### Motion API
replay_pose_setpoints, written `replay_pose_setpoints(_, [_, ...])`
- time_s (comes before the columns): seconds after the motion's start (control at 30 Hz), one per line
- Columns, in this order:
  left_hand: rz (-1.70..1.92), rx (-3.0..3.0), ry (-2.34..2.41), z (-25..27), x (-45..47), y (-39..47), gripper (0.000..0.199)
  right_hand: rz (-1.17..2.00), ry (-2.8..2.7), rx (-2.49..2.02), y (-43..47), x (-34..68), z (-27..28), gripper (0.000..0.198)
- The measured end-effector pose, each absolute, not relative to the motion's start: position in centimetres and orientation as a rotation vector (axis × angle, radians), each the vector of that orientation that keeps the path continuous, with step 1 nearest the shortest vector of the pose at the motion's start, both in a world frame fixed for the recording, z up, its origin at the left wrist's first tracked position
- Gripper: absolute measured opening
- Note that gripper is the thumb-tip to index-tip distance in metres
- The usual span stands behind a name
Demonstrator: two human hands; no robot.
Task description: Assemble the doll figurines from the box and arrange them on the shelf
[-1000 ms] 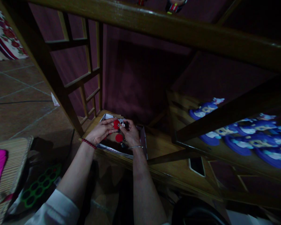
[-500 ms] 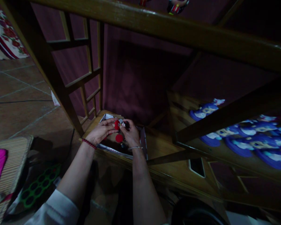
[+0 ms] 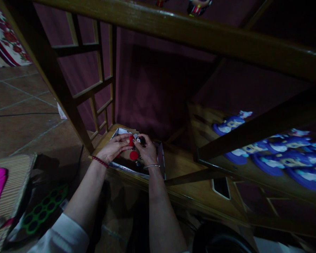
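Over an open white cardboard box (image 3: pixel 162 158) on the low wooden shelf, both my hands hold one small figurine (image 3: pixel 139 140) with a black-and-white part and a round red base (image 3: pixel 131 141). The fingers of my left hand (image 3: pixel 116 146) pinch the red part, and a red bead bracelet circles that wrist. My right hand (image 3: pixel 147 150), wearing a silver bangle, grips the dark end of the figurine. Below them in the box lies another red disc (image 3: pixel 133 155), with a small dark piece (image 3: pixel 138 163) beside it. The fingers hide part of the figurine.
Blue-based figurines (image 3: pixel 292 160) stand in rows on a wooden shelf at right. A phone-like dark object (image 3: pixel 221 188) lies on the lower shelf. A wooden lattice (image 3: pixel 100 84) rises at left. A wooden beam (image 3: pixel 173 24) crosses above. A woven-top stool (image 3: pixel 15 189) stands lower left.
Almost nothing differs. My hands keep the same hold on the figurine, with only a very slight shift of the right fingers.
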State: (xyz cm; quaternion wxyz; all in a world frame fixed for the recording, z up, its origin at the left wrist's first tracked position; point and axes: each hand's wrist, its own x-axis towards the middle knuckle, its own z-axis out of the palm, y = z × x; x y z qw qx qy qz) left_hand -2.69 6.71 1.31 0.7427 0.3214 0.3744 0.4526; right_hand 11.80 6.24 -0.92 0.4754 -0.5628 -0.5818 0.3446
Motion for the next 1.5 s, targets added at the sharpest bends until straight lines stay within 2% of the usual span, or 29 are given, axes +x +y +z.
replay_pose_setpoints(0.37, [0.993, 0.735, 0.812, 1.1, -2.6, 6.7, 0.026, 0.756, -1.463, -1.452, 5.8, 11.6, 0.0, 0.022])
replay_pose_setpoints(0.9, [1.026, 0.851, 0.785, 0.4, -2.5, 6.8, 0.038, 0.717, -1.470, -1.513, 5.6, 11.4, 0.6, 0.021])
replay_pose_setpoints(1.5, [1.008, 0.847, 0.839, 0.2, -2.4, 7.0, 0.035, 0.667, -1.554, -1.397, 5.6, 11.7, 0.2, 0.020])
